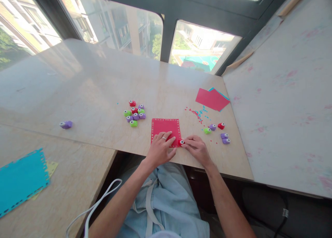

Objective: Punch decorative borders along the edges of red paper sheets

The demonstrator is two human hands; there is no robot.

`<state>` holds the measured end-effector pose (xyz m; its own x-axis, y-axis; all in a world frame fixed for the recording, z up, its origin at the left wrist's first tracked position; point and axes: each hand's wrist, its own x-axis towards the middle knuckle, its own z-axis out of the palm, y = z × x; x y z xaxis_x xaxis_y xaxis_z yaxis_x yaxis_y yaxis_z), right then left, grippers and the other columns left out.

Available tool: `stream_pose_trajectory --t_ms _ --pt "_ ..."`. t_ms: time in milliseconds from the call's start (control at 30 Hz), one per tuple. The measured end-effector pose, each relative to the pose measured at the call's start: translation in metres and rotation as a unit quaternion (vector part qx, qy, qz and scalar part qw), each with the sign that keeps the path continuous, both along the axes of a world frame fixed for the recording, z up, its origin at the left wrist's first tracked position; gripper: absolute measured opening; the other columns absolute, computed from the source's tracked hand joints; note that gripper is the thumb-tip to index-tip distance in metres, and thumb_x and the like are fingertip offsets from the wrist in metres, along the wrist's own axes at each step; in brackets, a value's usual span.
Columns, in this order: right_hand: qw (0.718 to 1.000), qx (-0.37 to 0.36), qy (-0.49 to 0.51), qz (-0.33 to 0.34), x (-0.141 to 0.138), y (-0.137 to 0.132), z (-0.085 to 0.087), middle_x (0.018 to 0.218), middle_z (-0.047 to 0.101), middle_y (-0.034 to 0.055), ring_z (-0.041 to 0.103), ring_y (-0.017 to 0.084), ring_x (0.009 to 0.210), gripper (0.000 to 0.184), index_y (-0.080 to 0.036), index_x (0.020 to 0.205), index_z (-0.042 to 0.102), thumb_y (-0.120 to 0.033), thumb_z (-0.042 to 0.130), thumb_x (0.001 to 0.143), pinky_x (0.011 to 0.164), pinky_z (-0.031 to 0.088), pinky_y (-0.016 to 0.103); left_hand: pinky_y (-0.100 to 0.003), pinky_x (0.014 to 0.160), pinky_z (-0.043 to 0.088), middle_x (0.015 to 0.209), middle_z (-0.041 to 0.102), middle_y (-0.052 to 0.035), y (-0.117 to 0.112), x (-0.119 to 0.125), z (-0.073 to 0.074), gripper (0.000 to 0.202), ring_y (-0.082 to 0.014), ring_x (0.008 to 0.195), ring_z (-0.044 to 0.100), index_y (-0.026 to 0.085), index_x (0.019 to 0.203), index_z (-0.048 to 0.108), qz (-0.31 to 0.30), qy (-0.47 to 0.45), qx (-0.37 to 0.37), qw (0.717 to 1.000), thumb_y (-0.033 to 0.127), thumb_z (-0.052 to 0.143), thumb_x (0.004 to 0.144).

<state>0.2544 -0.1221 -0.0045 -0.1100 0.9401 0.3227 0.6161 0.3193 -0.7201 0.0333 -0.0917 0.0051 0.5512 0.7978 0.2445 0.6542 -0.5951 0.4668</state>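
A red sheet of paper (166,126) lies flat on the table in front of me, with small holes punched along its edges. My left hand (162,146) rests on the sheet with its fingers spread, a ring on one of them. At the sheet's right edge, near its lower corner, sits a small red craft punch (181,142). My right hand (195,148) pinches this punch between thumb and fingers. Part of the sheet's lower left is hidden under my left hand.
Several red, green and purple punches (134,115) cluster left of the sheet; more punches (212,127) stand to the right. Red and blue paper bits (199,114) lie near red card pieces (211,99). A lone purple punch (66,124), blue punched sheet (24,182) and white cable (101,196) are leftward.
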Motion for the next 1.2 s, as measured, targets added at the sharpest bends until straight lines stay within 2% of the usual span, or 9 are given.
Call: stream_pose_trajectory --t_ms 500,900,1200 --pt "0.998 0.034 -0.045 -0.029 -0.0067 -0.0019 0.0015 0.08 0.073 0.0062 0.065 0.02 0.074 0.018 -0.025 0.104 0.077 -0.032 0.065 0.092 0.071 0.052 0.037 -0.05 0.097 0.046 0.135 0.059 -0.0097 0.0032 -0.0019 0.0037 0.03 -0.0304 0.118 0.051 0.024 0.114 0.068 -0.006 -0.036 -0.038 0.999 0.031 0.064 0.085" --pt "0.998 0.007 -0.056 -0.008 -0.0053 0.0006 0.0077 0.074 0.072 0.0043 0.062 0.019 0.067 0.018 -0.025 0.105 0.076 -0.03 0.064 0.092 0.069 0.048 0.036 -0.05 0.096 0.047 0.138 0.058 -0.0084 0.0069 -0.0005 0.0049 0.03 -0.0304 0.117 0.052 0.025 0.116 0.067 0.001 -0.028 -0.063 0.998 0.031 0.062 0.087" --pt "0.998 0.014 -0.065 0.01 -0.0027 -0.0017 0.0067 0.075 0.072 0.0042 0.061 0.019 0.066 0.02 -0.025 0.11 0.074 -0.026 0.064 0.092 0.069 0.047 0.036 -0.049 0.097 0.046 0.14 0.056 -0.0072 0.0064 -0.0006 0.0053 0.031 -0.0304 0.12 0.051 0.024 0.118 0.066 0.002 -0.023 -0.075 0.997 0.031 0.061 0.088"
